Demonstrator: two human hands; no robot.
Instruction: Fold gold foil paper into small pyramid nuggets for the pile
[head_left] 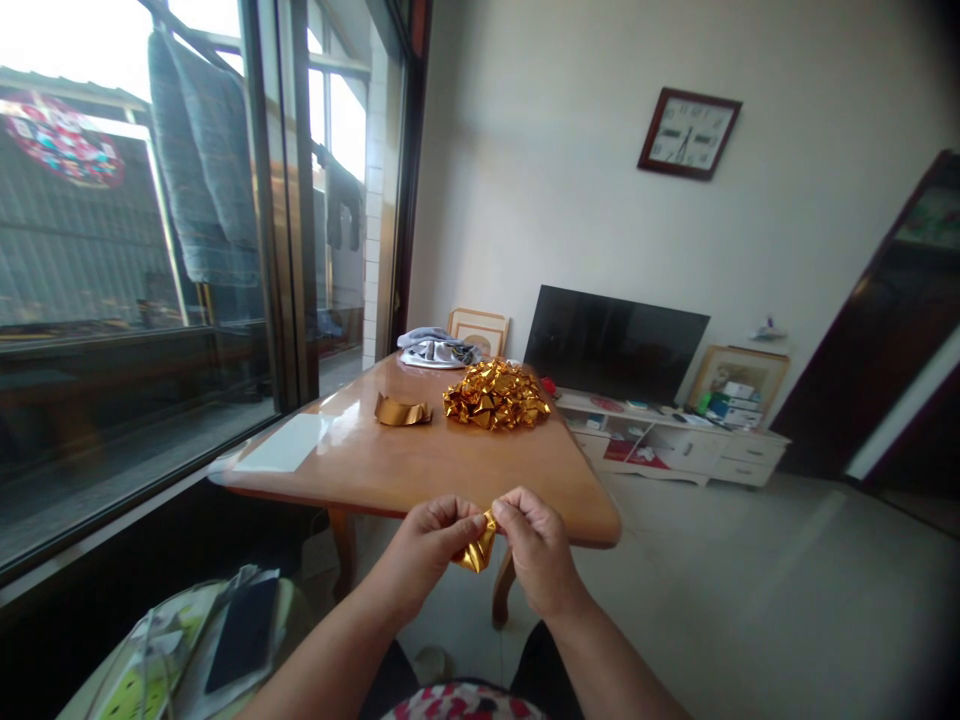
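Observation:
A small folded piece of gold foil paper [477, 552] is pinched between both my hands just in front of the wooden table's near edge. My left hand [429, 548] grips its left side and my right hand [534, 548] grips its right side with thumb and fingers. On the wooden table [420, 465] lies a heap of folded gold foil pieces [496, 395]. A curled stack of flat gold foil sheets [402, 410] rests to the left of the heap.
A white sheet [289, 443] lies at the table's left edge and bundled cloth [437, 349] at its far end. A television [613, 342] stands on a white cabinet [675, 440] behind. A glass door is at left. A phone and papers [225, 640] sit low left.

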